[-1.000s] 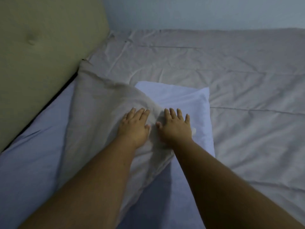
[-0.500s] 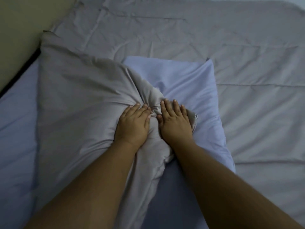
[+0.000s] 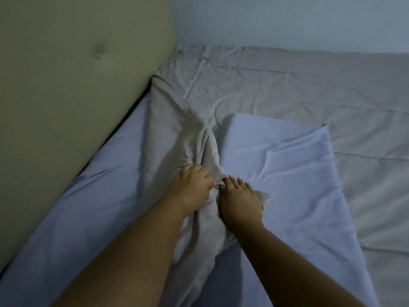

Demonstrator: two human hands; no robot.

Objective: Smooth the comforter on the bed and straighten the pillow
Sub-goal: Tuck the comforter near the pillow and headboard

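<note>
Creased matt cloth comforter (image 3: 276,89), smooth cloth pillow (image 3: 287,165), padded headboard (image 3: 66,85).

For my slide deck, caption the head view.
Left hand grips the bunched comforter; right hand presses it beside the pillow.

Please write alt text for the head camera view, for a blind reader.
Two hands meet on a bunched fold of grey comforter: the left hand grips it with curled fingers, the right hand rests on it. The fold lies partly over a pale blue pillow, beside a green headboard.
</note>
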